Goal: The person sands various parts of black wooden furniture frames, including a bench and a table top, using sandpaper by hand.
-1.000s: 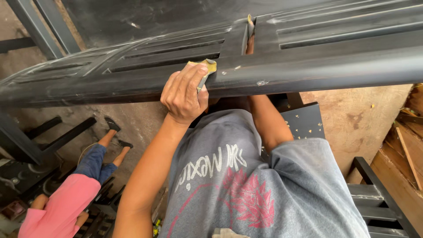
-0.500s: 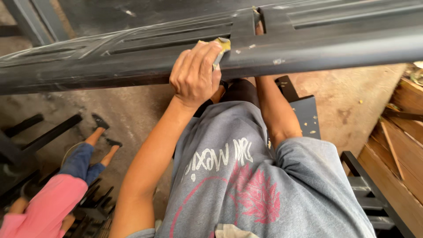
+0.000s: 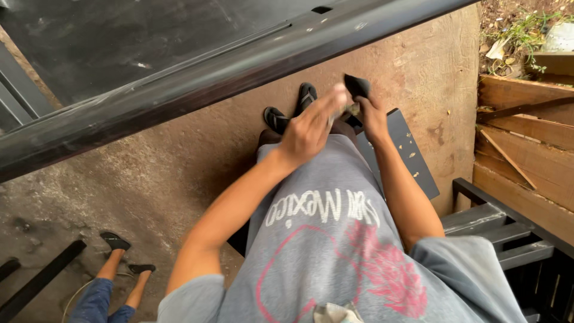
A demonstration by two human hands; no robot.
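both hands meet low in front of the grey shirt (image 3: 335, 239), below the long black metal beam (image 3: 197, 84) that runs slantwise above them; the left hand (image 3: 308, 128) and the right hand (image 3: 371, 113) pinch a small dark folded piece (image 3: 357, 85) between them, the right one nearer to it; whether each grip is fully closed i cannot tell because of blur.

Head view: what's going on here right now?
A person in a grey printed shirt stands by a long dark metal frame. Both hands are off the frame: the left hand and right hand meet in front of the waist, handling a small dark folded sheet. Another person's legs show at lower left.
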